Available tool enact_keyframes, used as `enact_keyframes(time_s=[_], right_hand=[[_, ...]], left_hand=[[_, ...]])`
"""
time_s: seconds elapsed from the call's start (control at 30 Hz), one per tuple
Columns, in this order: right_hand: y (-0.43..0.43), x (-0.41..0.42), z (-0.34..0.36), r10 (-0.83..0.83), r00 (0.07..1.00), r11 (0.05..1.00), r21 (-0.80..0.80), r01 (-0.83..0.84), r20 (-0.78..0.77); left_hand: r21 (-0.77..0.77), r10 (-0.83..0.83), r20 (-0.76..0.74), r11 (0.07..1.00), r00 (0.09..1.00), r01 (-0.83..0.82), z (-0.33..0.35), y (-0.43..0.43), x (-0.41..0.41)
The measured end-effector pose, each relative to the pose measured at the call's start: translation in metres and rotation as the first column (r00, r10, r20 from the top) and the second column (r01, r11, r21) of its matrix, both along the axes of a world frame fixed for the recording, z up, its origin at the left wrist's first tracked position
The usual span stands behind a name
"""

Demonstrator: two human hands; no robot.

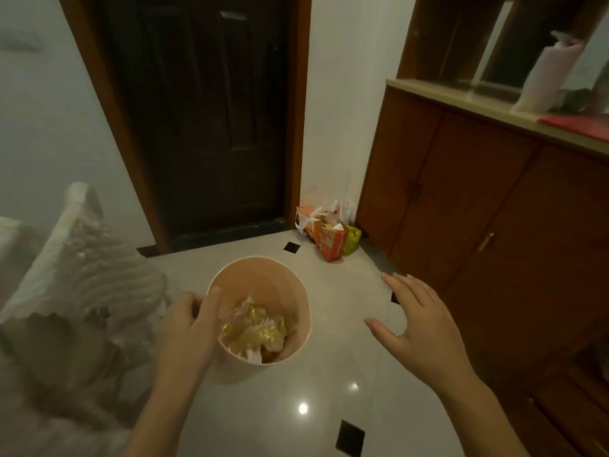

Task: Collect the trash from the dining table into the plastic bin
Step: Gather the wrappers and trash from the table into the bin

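Left hand (184, 328) nearest, closed over the near-left rim of the plastic bin (263, 268): thumb (211, 305) hooked inside the wall, fingers curled on the outside. Bin upright above pale floor tiles (329, 324); cannot tell if lifted or resting. Trash (253, 328) lies in the bin's bottom, gold and pinkish wrappers, just right of the thumb, not touching it as far as visible. Right hand (418, 328) to the bin's right, apart from it, fingers spread, holding nothing. Farther: orange and green bags (333, 239) in the corner, beside a wooden cabinet (461, 199). Dark door (204, 120) beyond.
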State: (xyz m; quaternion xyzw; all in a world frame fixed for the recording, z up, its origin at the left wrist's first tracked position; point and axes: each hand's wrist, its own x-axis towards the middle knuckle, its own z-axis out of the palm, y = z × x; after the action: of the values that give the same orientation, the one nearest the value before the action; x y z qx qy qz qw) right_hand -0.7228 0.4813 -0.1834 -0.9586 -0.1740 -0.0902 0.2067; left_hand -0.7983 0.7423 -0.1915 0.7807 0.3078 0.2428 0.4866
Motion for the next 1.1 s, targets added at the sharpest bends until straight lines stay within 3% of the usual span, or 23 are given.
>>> enact_keyframes(time_s=[0.33, 0.57, 0.8, 1.1], right_hand=[[0.125, 0.255, -0.021, 0.195, 0.98, 0.981, 0.028, -0.194, -0.037], [0.255, 0.436, -0.012, 0.4, 0.915, 0.917, 0.013, -0.4, -0.06], [0.406, 0.536, -0.016, 0.596, 0.796, 0.803, 0.051, -0.594, -0.101], [0.641, 0.63, -0.021, 0.764, 0.641, 0.643, 0.005, -0.766, -0.074]], left_hand=[[-0.019, 0.202, -0.005, 0.979, 0.979, -0.202, -0.015, 0.093, 0.204], [-0.026, 0.45, 0.008, 0.893, 0.893, -0.45, 0.002, 0.18, 0.33], [-0.006, 0.637, 0.001, 0.771, 0.771, -0.637, -0.005, 0.293, 0.395], [-0.071, 0.732, 0.005, 0.68, 0.681, -0.73, -0.023, 0.487, 0.475]])
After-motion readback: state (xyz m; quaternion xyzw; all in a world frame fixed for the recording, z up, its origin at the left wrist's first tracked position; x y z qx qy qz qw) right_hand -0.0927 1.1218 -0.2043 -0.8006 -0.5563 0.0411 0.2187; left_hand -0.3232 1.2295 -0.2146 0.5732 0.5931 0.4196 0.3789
